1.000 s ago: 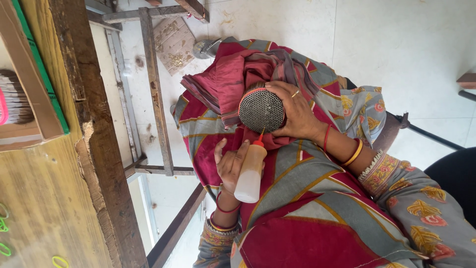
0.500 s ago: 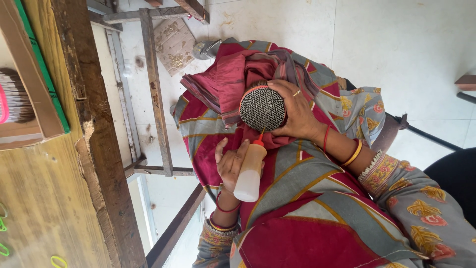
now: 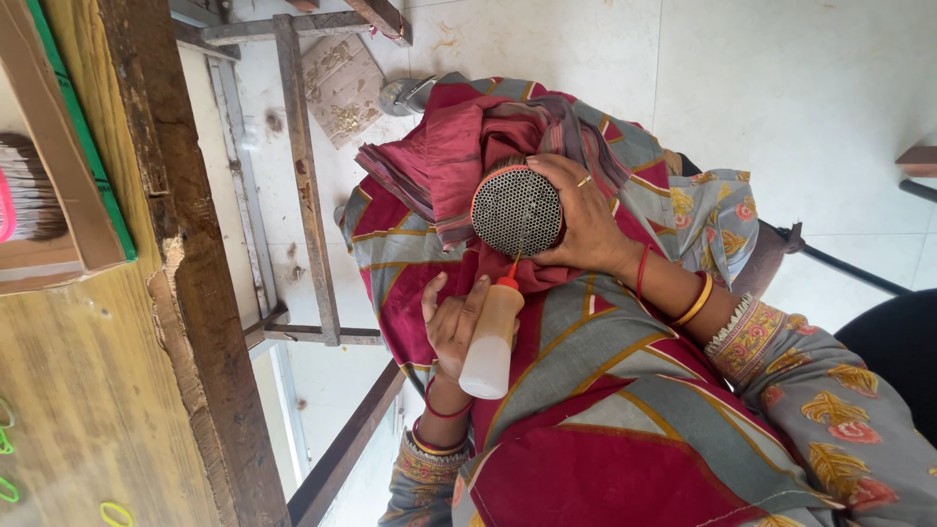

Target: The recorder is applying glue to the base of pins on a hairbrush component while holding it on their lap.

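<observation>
My right hand [image 3: 586, 220] grips a round bundle [image 3: 516, 211] with an orange rim. Its end face, full of small holes, points toward the camera. My left hand [image 3: 451, 322] holds a white squeeze bottle [image 3: 490, 340] with a red nozzle, and the nozzle tip touches the lower edge of that face. Both hands rest over my lap, which is covered in red and grey patterned cloth [image 3: 586, 390]. A folded red cloth [image 3: 439, 161] lies behind the bundle.
A worn wooden table [image 3: 117, 390] runs down the left, with a cardboard box of thin sticks [image 3: 39, 195] and green rubber bands [image 3: 117, 512] on it. A wooden frame [image 3: 303, 195] stands under it on the pale tiled floor. A patterned block [image 3: 342, 88] lies there, and a dark chair leg [image 3: 849, 268] crosses at the right.
</observation>
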